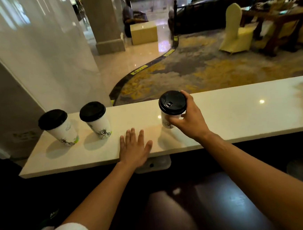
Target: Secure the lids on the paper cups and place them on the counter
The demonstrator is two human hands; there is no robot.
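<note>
Three white paper cups with black lids are on the long white counter point(237, 111). The left cup point(61, 129) and the middle cup point(98, 122) stand side by side near the counter's left end, both with lids on. My right hand point(189, 119) is wrapped around the third cup point(171, 107), whose black lid faces me; its base is at the counter surface. My left hand point(134, 148) lies flat on the counter with fingers spread, between the middle cup and the held cup, holding nothing.
Beyond the counter lies a patterned carpet and shiny floor with a pillar point(103, 20), a cardboard box point(144, 33), a covered chair point(234, 30) and a dark wooden table point(281, 19). A white wall stands at the left. Dark stools sit below the counter.
</note>
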